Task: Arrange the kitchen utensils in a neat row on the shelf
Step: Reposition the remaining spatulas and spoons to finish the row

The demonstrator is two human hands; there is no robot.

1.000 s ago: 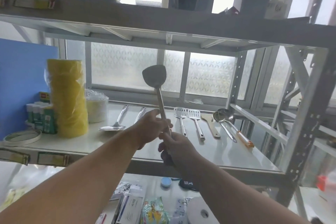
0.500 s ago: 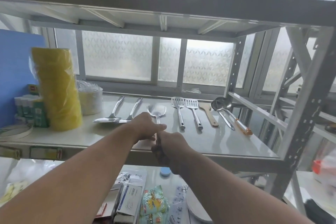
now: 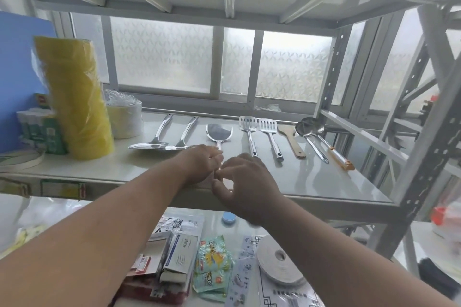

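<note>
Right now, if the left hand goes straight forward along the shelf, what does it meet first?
Probably the bowl of the turner whose handle the left hand holds. It lies straight ahead, pointing at the window. Behind it the shelf looks free, though depth is unclear.

Yellow wrapped roll beside blue board — packets and white tape roll below.

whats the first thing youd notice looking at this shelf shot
Two hands meet at the front middle of the shelf: the left hand and right hand on the handle of a flat metal spatula. A tall yellow wrapped roll stands at the left, and slotted turners lie to the right.
</note>
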